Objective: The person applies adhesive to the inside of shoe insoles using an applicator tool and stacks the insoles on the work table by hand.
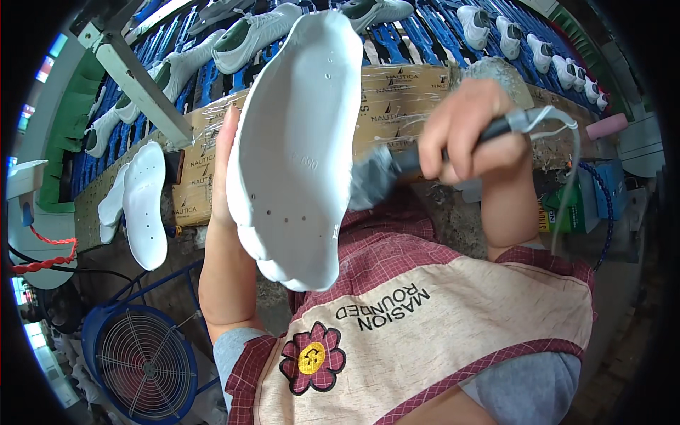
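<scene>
My left hand (224,166) holds up a large white shoe sole (304,142), its hollow inner side facing me. Most of the fingers are hidden behind the sole. Several small holes dot its lower and upper parts. In my right hand (471,131), the fingers wrap round the black handle of a brush-like tool (406,160). The dark grey, blurred head of that tool meets the sole's right edge, though I cannot tell whether it touches. A thin clear tube (577,152) runs off the tool's rear end and hangs down at the right.
Cardboard wrapped in clear film (404,92) covers the bench edge. More white soles (145,205) lie at the left. Beyond, white shoes (258,35) stand on a blue slatted conveyor (389,46). A metal post (142,88) rises left. A blue fan (149,365) stands lower left.
</scene>
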`<state>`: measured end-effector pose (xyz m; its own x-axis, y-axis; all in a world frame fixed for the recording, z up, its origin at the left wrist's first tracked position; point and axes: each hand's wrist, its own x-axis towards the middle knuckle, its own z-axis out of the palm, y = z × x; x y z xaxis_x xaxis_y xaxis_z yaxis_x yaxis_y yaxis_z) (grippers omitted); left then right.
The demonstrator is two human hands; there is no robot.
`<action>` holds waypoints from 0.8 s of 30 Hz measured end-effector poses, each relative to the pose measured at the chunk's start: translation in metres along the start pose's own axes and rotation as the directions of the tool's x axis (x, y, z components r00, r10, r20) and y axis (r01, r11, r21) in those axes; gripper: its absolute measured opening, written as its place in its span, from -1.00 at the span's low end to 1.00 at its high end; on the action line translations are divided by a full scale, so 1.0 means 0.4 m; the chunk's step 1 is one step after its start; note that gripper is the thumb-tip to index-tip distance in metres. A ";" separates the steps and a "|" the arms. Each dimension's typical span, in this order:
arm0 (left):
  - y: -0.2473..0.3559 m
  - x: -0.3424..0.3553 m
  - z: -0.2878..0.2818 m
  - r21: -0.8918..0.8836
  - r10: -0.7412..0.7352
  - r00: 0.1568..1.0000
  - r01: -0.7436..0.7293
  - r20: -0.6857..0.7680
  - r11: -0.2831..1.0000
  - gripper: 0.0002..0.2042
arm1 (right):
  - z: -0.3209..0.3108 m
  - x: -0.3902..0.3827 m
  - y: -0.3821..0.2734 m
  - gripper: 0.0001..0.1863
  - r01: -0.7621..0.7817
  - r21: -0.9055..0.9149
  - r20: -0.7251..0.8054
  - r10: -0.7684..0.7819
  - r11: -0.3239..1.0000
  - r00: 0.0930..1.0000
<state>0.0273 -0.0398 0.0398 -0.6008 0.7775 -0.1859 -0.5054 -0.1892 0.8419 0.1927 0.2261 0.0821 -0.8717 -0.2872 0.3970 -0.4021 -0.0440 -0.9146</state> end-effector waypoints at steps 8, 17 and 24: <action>-0.033 0.006 -0.044 -0.170 -0.109 0.991 0.120 0.075 0.978 -0.26 | -0.001 -0.040 0.057 -0.94 -0.069 -0.092 -0.272 0.042 0.993 0.961; -0.085 0.040 -0.077 -0.390 0.150 0.987 -0.116 0.057 0.913 -0.29 | -0.103 -0.306 0.121 -0.80 0.048 0.202 -0.483 0.057 0.978 0.873; -0.154 0.041 -0.118 -0.649 0.312 0.936 -0.136 0.163 0.749 -0.28 | -0.338 -0.623 0.271 -0.70 0.477 0.395 -0.852 0.119 0.785 0.510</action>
<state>0.0194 -0.0436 -0.0389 -0.6188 0.7667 0.1711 -0.6984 -0.6367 0.3269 0.3286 0.4222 -0.1058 -0.7309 0.6636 0.1593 -0.6207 -0.5493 -0.5595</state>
